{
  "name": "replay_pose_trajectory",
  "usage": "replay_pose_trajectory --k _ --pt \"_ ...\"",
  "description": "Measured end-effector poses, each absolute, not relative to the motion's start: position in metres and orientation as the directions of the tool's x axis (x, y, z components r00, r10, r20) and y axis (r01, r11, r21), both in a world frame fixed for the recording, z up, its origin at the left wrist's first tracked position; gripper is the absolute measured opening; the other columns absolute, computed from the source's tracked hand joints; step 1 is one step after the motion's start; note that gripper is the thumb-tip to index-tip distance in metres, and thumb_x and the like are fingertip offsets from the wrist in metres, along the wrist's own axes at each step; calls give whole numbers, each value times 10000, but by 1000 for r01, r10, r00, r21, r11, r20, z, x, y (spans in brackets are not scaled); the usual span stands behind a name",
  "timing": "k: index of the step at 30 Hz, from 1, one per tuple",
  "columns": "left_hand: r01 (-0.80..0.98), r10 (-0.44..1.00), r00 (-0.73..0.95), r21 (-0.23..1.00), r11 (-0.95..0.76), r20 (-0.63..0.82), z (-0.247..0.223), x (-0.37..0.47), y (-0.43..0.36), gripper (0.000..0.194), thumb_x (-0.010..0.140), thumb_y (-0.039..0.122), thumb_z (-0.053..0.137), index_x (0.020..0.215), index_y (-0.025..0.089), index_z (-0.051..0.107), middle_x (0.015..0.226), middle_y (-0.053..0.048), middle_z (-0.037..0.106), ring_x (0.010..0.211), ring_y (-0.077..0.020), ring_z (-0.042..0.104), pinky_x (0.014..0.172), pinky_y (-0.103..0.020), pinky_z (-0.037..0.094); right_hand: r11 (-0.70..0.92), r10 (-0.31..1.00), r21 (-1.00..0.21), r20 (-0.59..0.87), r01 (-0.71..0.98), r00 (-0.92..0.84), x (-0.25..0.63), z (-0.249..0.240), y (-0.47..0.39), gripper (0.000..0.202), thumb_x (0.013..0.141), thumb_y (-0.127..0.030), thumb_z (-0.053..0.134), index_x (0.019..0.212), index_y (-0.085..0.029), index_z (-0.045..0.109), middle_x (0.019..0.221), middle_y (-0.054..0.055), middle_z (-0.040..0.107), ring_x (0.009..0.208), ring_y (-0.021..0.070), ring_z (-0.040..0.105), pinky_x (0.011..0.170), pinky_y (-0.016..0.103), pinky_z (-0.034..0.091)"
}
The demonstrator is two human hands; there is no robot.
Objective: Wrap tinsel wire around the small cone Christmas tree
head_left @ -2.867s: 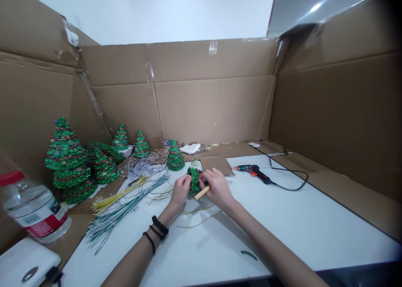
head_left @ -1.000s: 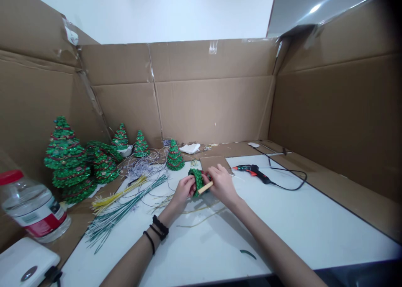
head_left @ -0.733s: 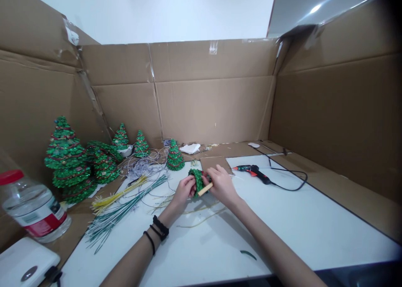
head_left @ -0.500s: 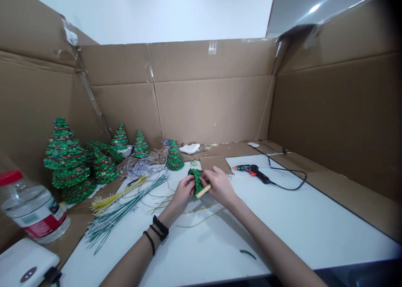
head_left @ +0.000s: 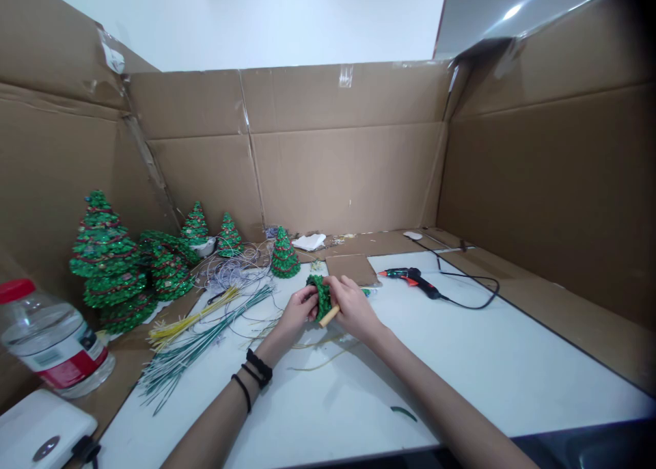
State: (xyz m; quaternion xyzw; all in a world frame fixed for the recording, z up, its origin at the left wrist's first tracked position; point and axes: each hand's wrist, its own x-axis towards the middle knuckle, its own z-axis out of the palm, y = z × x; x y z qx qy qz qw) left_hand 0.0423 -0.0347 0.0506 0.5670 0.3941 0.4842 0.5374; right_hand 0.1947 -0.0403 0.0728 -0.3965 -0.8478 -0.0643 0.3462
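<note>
A small green beaded-looking piece [head_left: 322,299], like the little Christmas trees close by, is held over the middle of the white board. My left hand [head_left: 298,310] pinches it from the left, with fingers curled around its edge. On the other side, the closed fingers of my right hand [head_left: 354,306] press against the piece. Out from under that hand sticks a light wooden stick [head_left: 329,316], its far end hidden by the fingers. Just beyond stands a finished-looking small green tree [head_left: 285,256]. Thin yellowish strands [head_left: 322,368] lie below my hands.
Bundles of yellow wires [head_left: 192,317] and green wires [head_left: 205,339] lie at left, beside tangled pale cord [head_left: 230,274]. A large decorated tree [head_left: 105,257] and a bottle [head_left: 61,346] stand farther left. A glue gun [head_left: 414,280] with its cable lies right of a cardboard piece [head_left: 352,269].
The fingers of my right hand have shifted slightly to the left and now cover more of the green piece. The wooden stick has tilted a little. My left hand keeps its hold.
</note>
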Motion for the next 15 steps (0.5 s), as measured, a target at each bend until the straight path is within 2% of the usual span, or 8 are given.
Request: replay_pose_trajectory --k 6,15 --pt "-7 971 203 991 -131 130 55 40 -36 251 702 381 605 677 141 536 456 61 424 409 -64 376 416 -192 270 669 625 -146 641 729 -445 195 74 -40 322 738 -62 420 1031 -151 519 780 66 622 753 224 451 651 299 316" --pt "85 971 190 983 -163 144 60 42 -36 146 701 278 564 692 133 575 479 38 484 411 -83 433 423 -198 338 677 602 -137 668 723 -437 206 84 -37 282 787 -56 393 1009 -164 528 824 54 641 765 206 482 701 312 282"
